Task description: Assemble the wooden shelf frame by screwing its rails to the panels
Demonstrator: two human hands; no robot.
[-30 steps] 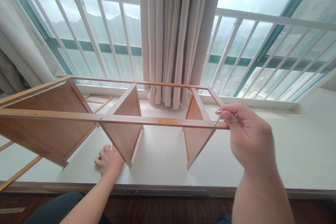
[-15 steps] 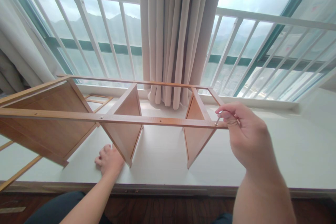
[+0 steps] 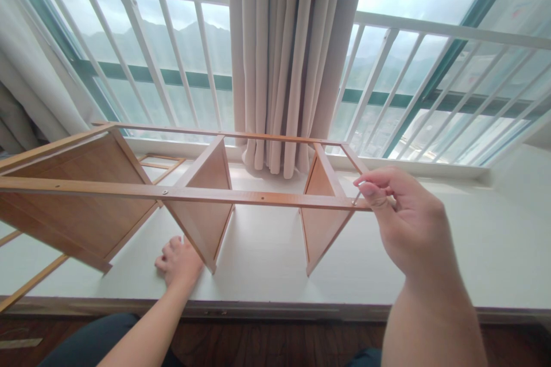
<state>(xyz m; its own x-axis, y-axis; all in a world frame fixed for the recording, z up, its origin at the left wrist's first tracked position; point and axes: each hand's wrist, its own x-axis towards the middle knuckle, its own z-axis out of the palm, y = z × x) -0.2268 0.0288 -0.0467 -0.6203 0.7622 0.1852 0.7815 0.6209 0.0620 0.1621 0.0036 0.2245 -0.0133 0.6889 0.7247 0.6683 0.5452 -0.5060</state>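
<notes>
My right hand (image 3: 407, 221) pinches a small silver hex key (image 3: 357, 197) between thumb and fingers. The key's lower end meets the right end of the front rail of a wooden shelf frame (image 3: 224, 195), which lies on its side. My left hand (image 3: 179, 264) rests on the white surface under the frame, fingers apart and a little bent. It sits beside the middle shelf panel (image 3: 204, 209), which partly hides its right side. Another panel (image 3: 322, 200) stands near the right end, and a larger panel (image 3: 86, 195) at the left.
The frame lies on a white ledge (image 3: 451, 252) before a window with white railings (image 3: 413, 23). A beige curtain (image 3: 284, 57) hangs behind the frame. Another thin wooden frame (image 3: 167, 167) lies behind at the left. Dark wooden floor (image 3: 267, 338) is below the ledge.
My right hand has turned slightly at the wrist and shifted its grip, with the hex key still at the rail's end. My left hand has stayed in place.
</notes>
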